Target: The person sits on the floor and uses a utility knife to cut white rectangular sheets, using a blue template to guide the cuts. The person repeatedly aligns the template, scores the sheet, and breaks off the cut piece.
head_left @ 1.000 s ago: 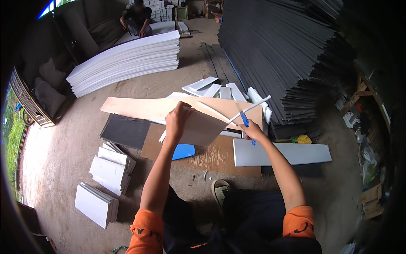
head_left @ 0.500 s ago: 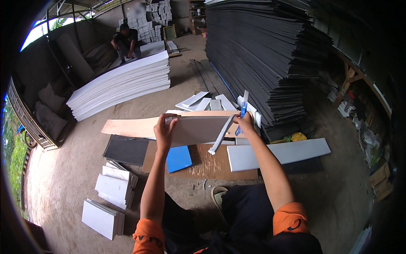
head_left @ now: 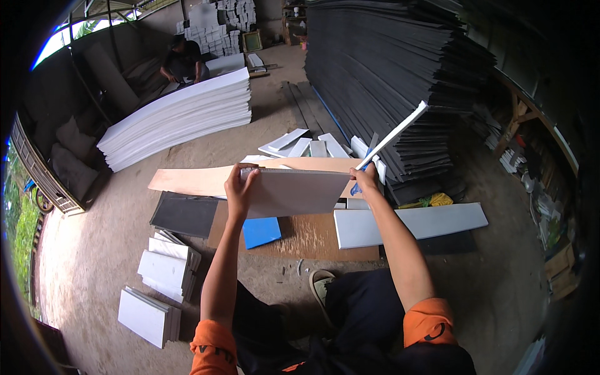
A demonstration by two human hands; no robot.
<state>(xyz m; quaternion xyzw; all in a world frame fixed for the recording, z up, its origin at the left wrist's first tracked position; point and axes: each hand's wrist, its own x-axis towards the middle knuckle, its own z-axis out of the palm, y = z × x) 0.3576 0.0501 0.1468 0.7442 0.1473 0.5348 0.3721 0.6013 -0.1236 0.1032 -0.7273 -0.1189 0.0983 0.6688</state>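
Note:
My left hand (head_left: 240, 189) is closed on the left end of a pale grey foam board (head_left: 297, 192), thumb on the near face. The board is held on edge above the work area. At its right end my right hand (head_left: 369, 178) is closed around a blue utility knife (head_left: 355, 188), mostly hidden by the fingers. A thin white foam strip (head_left: 400, 132) sticks up and to the right from that hand. Whether the right fingers also touch the board I cannot tell. Below lie a long tan board (head_left: 187, 181) and a blue foam piece (head_left: 262, 232).
White offcuts (head_left: 317, 149) lie beyond the tan board. A tall black sheet stack (head_left: 381, 81) stands at right, a white sheet stack (head_left: 181, 119) at left. Cut white pieces (head_left: 147, 315) are piled near left. A long white panel (head_left: 412, 225) lies right; another person (head_left: 183, 61) crouches far left.
The thin strip has swung from hanging down in front of the board's right end to pointing up and right. The knife has tilted and is now more hidden by the strip and fingers.

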